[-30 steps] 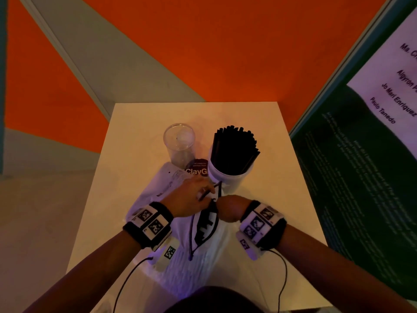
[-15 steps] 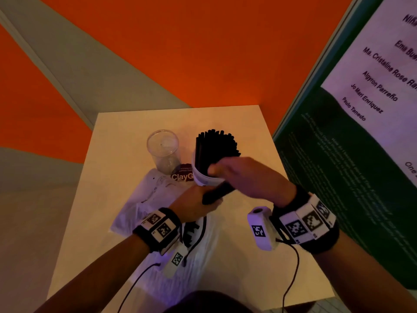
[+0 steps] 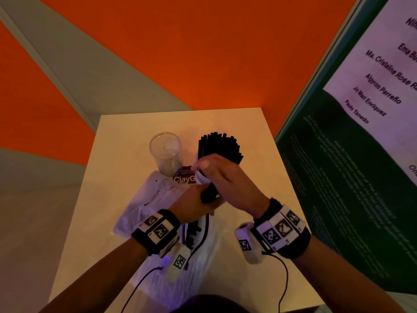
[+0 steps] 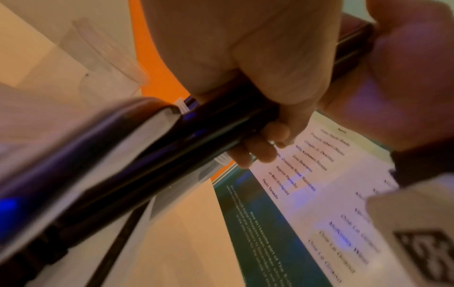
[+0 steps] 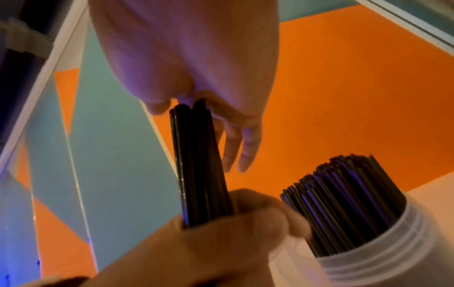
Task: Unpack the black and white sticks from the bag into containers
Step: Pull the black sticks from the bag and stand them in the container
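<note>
A bundle of black sticks [image 3: 209,192] is held up over the white bag [image 3: 144,213]. My left hand [image 3: 194,204] grips its lower end in a fist, seen clearly in the right wrist view [image 5: 209,242]. My right hand [image 3: 221,177] covers the upper end, with the thumb on one side and the fingers on the other [image 5: 196,68]. Just behind stands a white container [image 3: 199,178] packed with black sticks [image 3: 220,146]. A clear cup [image 3: 165,152] stands to its left with nothing in it. No white sticks show.
The bag's black drawstring [image 3: 202,233] lies by my left wrist, and a dark round label [image 3: 184,178] sits at the bag's far end. A dark poster panel [image 3: 338,177] rises along the small table's [image 3: 255,150] right side. An orange wall lies behind.
My right hand came up out of the bag with a bundle of black sticks. My left hand moved from the bag's mouth to grip the bundle's lower end.
</note>
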The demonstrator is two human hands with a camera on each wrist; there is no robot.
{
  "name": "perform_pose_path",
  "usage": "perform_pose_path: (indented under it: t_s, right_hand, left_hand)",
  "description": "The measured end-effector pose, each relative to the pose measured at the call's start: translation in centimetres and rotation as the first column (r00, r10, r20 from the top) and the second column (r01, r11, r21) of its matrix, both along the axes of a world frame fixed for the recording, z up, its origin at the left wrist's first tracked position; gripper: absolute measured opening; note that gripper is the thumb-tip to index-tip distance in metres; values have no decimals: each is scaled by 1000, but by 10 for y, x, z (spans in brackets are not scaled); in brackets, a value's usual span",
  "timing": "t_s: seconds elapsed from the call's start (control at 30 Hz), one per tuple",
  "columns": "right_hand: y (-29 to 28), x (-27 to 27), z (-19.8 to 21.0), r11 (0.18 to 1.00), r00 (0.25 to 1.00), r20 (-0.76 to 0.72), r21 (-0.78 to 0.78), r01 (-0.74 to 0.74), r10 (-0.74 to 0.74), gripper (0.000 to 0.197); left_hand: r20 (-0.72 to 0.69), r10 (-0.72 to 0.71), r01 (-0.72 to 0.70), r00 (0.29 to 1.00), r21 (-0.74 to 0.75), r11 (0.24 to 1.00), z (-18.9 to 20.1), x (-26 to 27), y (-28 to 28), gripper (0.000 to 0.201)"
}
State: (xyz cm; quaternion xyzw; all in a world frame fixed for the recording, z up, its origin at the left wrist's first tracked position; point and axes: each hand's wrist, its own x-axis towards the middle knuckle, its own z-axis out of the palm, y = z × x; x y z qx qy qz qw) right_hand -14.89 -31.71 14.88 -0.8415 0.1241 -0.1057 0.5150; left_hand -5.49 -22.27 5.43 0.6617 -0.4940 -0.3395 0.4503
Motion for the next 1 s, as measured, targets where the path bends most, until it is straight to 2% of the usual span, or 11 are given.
perform_pose_path:
  t_s: [0.03, 0.13, 0.27, 0.37, 0.5, 0.6, 0.63, 0.73, 0.83, 0.9, 1.0]
  right_hand:
    - [1, -1, 0, 1000, 998, 58, 4, 4, -4, 32]
    - [9, -4, -3, 999, 986, 163, 51, 9, -17, 22]
    - [3, 2, 13, 989, 971, 221, 134, 64, -93, 3]
    - [-24, 8, 39, 981, 938, 307, 150, 120, -162, 7]
    - [-66, 15, 60, 956, 857, 426, 173, 237, -289, 15]
    - [-87, 23, 41, 937, 843, 409, 152, 315, -350, 14]
    - [-90, 27, 28, 933, 851, 384, 137, 332, -359, 13]
    - [-90, 36, -18, 929, 886, 294, 10, 371, -357, 10]
    - [-90, 35, -61, 887, 910, 245, -244, 391, -334, 24]
    - [-89, 31, -86, 843, 938, 158, -413, 346, -307, 37]
    - [-85, 24, -110, 762, 953, -104, -628, 159, -285, 52]
  left_hand:
    - [-24, 14, -15, 1000, -20, 1000, 2, 0, 1, 12]
    - [4, 28, -27, 1000, -78, 997, 1, 4, 1, 37]
    - [-126, 65, -77, 990, -88, 993, 16, 7, -13, 27]
    - [-192, 47, -66, 980, -97, 993, 25, 16, -24, 47]
    - [-119, 155, -168, 981, -114, 979, 14, 37, -19, 77]
    - [-90, 197, -200, 976, -22, 980, -2, 41, -2, 83]
    - [-25, 174, -173, 985, 6, 985, -8, 42, 4, 83]
    - [347, 13, -42, 938, 75, 996, -22, 46, 22, 77]
    - [520, -112, 59, 847, 118, 991, -29, 46, 32, 66]
    - [488, -156, 93, 859, 151, 984, -32, 46, 37, 62]
    - [309, -157, 106, 938, 175, 979, -27, 48, 40, 55]
